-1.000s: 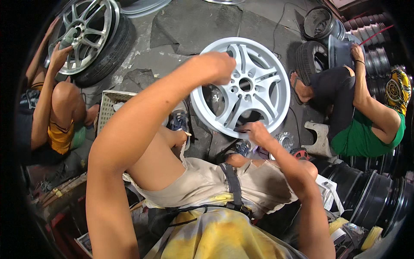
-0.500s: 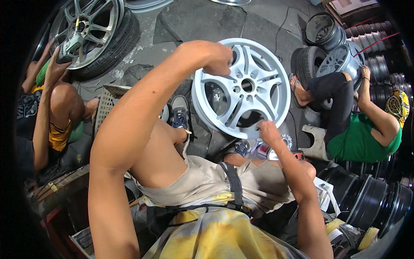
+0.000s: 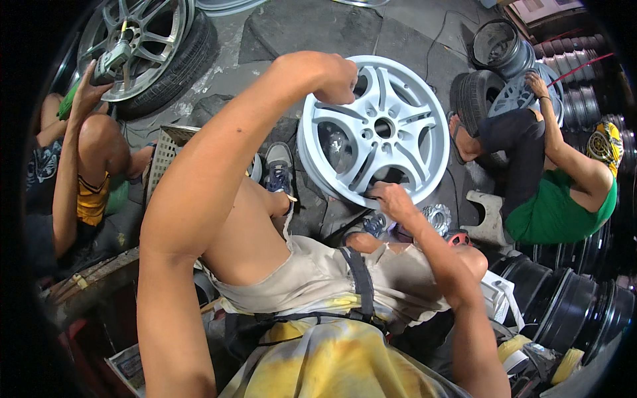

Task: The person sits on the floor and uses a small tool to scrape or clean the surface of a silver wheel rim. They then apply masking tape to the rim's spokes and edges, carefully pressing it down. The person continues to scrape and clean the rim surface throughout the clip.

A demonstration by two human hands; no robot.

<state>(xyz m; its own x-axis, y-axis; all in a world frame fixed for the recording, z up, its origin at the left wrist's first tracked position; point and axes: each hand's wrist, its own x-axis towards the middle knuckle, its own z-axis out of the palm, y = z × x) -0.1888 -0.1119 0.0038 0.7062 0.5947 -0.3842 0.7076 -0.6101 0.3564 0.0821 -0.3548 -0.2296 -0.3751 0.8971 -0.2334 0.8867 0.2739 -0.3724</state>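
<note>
A light grey five-spoke alloy wheel rim (image 3: 402, 126) lies tilted, face up, in front of my knees. My left hand (image 3: 338, 81) reaches round to its far left edge and is closed on the rim there, fingers partly hidden. At the near edge, my right hand (image 3: 394, 200) is closed, its fingertips against the lip at a spoke opening. Something dark shows under those fingertips, too small to make out. Bare metal shows in the lug holes and centre bore.
On the left, a person holds a grey tool (image 3: 114, 62) against a tyred wheel (image 3: 159, 40). To the right, another person in green (image 3: 564, 209) handles a grey rim (image 3: 521, 93). Stacked dark rims (image 3: 564, 305) line the right side. A small metal can (image 3: 436, 217) stands by my foot.
My right hand has slid left along the rim's near edge. The wheel rim and my left hand have shifted slightly. The person at right has moved a hand up over their own rim.
</note>
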